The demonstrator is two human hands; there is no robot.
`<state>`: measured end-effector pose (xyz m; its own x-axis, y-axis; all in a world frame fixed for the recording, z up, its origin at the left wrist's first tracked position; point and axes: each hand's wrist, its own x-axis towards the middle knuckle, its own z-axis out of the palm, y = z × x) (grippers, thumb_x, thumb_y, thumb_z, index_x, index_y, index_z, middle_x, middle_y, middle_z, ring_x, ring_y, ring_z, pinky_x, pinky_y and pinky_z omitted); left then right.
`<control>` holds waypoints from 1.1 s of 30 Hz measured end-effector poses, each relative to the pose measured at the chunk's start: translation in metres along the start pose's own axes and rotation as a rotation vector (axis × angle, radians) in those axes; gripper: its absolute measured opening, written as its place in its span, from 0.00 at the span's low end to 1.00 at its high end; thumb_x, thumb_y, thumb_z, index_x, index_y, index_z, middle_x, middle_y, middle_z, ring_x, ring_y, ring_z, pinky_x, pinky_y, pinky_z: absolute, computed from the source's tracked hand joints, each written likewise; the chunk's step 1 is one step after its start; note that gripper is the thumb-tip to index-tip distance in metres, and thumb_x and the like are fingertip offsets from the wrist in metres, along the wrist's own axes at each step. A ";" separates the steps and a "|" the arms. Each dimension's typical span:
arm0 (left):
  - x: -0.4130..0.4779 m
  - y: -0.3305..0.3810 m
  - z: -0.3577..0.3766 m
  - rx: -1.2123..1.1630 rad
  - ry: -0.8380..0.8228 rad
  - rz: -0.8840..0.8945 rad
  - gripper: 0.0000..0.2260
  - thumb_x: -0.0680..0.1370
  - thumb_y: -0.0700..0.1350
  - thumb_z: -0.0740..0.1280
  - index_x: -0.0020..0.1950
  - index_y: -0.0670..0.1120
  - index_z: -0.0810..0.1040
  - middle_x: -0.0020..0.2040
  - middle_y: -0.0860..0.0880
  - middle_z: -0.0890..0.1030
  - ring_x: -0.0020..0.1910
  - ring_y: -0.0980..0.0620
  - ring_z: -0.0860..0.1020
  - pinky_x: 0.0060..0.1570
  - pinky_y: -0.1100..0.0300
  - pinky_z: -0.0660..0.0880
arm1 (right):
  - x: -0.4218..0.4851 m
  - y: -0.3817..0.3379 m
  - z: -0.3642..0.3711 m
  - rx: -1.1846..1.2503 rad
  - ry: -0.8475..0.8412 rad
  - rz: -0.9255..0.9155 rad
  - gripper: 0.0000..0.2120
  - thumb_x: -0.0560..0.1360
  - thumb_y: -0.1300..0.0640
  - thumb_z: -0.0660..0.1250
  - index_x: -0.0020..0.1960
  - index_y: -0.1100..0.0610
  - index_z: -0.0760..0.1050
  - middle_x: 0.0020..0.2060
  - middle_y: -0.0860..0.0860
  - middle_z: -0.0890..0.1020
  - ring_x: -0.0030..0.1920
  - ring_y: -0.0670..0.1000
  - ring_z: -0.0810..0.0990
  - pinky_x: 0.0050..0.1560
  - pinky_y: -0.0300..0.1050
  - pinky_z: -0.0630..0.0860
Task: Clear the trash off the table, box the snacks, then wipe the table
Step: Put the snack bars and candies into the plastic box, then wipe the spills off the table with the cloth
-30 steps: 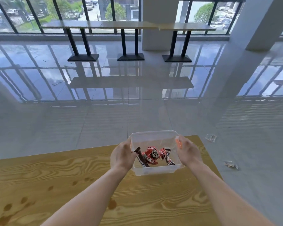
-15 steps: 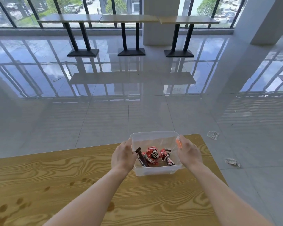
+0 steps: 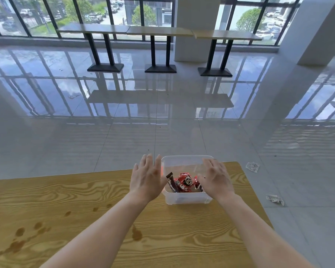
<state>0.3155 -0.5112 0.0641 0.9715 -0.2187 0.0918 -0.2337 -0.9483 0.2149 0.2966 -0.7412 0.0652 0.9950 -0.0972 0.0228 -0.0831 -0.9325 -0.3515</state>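
Right hand [image 3: 216, 179] hides right side of clear plastic box [image 3: 186, 198], part of red-wrapped snacks [image 3: 184, 181] inside; contact with box unclear. Left hand [image 3: 146, 178] beside box's left wall. Both hands flat, fingers straight, gripping nothing. Box sits on light wood-grain table [image 3: 85, 200].

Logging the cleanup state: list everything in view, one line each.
Wooden table: one, light wood grain, foreground.
Plastic box: one, clear, on the table's far right end.
Red snack packets: several, count unclear, in the box.
Dark snack bar: one, brown, in the box, left side.
Stains: several, brown, table's near left.
Crumpled wrappers: two, silvery, floor right of the table.
High tables: three, pale tops, black bases, by the windows.
Left hand: one, open, at the box's left wall.
Right hand: one, open, over the box's right side.
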 end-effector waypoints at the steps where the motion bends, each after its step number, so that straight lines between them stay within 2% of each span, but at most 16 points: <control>1: -0.005 -0.002 -0.004 0.007 0.002 -0.001 0.30 0.79 0.58 0.61 0.77 0.47 0.56 0.76 0.41 0.62 0.77 0.41 0.58 0.72 0.42 0.62 | -0.003 -0.006 -0.001 -0.013 0.001 -0.021 0.23 0.78 0.54 0.67 0.70 0.57 0.69 0.67 0.56 0.74 0.67 0.58 0.71 0.66 0.49 0.70; 6: -0.046 -0.029 -0.022 0.022 0.023 -0.043 0.32 0.79 0.58 0.59 0.78 0.49 0.53 0.79 0.41 0.56 0.79 0.42 0.52 0.74 0.42 0.57 | -0.023 -0.041 -0.001 -0.099 -0.001 -0.131 0.26 0.77 0.46 0.66 0.72 0.54 0.67 0.67 0.53 0.74 0.64 0.59 0.72 0.65 0.51 0.71; 10: -0.091 -0.070 -0.032 0.028 0.047 -0.122 0.32 0.78 0.58 0.59 0.79 0.50 0.54 0.79 0.42 0.57 0.79 0.44 0.53 0.74 0.41 0.58 | -0.038 -0.077 0.011 -0.034 -0.035 -0.194 0.28 0.78 0.47 0.67 0.74 0.55 0.65 0.69 0.55 0.72 0.68 0.58 0.69 0.67 0.53 0.71; 15: -0.144 -0.131 -0.043 0.095 0.027 -0.210 0.33 0.79 0.60 0.58 0.80 0.50 0.52 0.80 0.43 0.55 0.79 0.43 0.50 0.75 0.41 0.55 | -0.057 -0.130 0.031 -0.088 -0.052 -0.289 0.30 0.78 0.46 0.68 0.75 0.54 0.63 0.70 0.55 0.72 0.68 0.60 0.70 0.68 0.54 0.70; 17: -0.161 -0.154 -0.049 0.100 0.032 -0.235 0.33 0.79 0.60 0.58 0.80 0.50 0.52 0.80 0.43 0.55 0.79 0.43 0.50 0.75 0.41 0.55 | -0.065 -0.153 0.041 -0.103 -0.045 -0.320 0.30 0.78 0.46 0.68 0.75 0.54 0.64 0.70 0.56 0.72 0.70 0.60 0.69 0.72 0.56 0.66; 19: -0.176 -0.176 -0.056 0.112 0.032 -0.258 0.33 0.79 0.60 0.57 0.80 0.50 0.51 0.80 0.43 0.55 0.79 0.43 0.50 0.74 0.41 0.55 | -0.071 -0.177 0.051 -0.129 -0.036 -0.351 0.29 0.78 0.45 0.66 0.76 0.54 0.64 0.71 0.56 0.72 0.72 0.59 0.67 0.76 0.54 0.55; 21: -0.190 -0.200 -0.063 0.109 0.034 -0.276 0.33 0.79 0.60 0.58 0.80 0.50 0.51 0.80 0.43 0.55 0.79 0.43 0.51 0.74 0.40 0.55 | -0.079 -0.202 0.061 -0.138 -0.033 -0.355 0.30 0.79 0.44 0.64 0.77 0.53 0.62 0.72 0.54 0.70 0.73 0.57 0.65 0.75 0.50 0.50; 24: -0.210 -0.237 -0.075 0.104 0.045 -0.285 0.33 0.79 0.60 0.58 0.80 0.49 0.53 0.80 0.42 0.56 0.79 0.42 0.51 0.74 0.40 0.55 | -0.089 -0.241 0.075 -0.091 -0.077 -0.341 0.31 0.80 0.43 0.63 0.79 0.52 0.59 0.75 0.53 0.67 0.75 0.56 0.62 0.74 0.50 0.60; 33: -0.285 -0.355 -0.085 0.134 0.004 -0.372 0.32 0.79 0.60 0.57 0.80 0.50 0.53 0.80 0.43 0.55 0.79 0.43 0.50 0.75 0.40 0.54 | -0.120 -0.372 0.139 -0.065 -0.164 -0.433 0.31 0.80 0.45 0.64 0.79 0.54 0.60 0.74 0.55 0.68 0.74 0.57 0.64 0.74 0.51 0.63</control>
<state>0.1179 -0.0924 0.0447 0.9887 0.1459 0.0357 0.1414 -0.9843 0.1055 0.2159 -0.3339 0.0630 0.9342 0.3568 0.0044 0.3434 -0.8956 -0.2828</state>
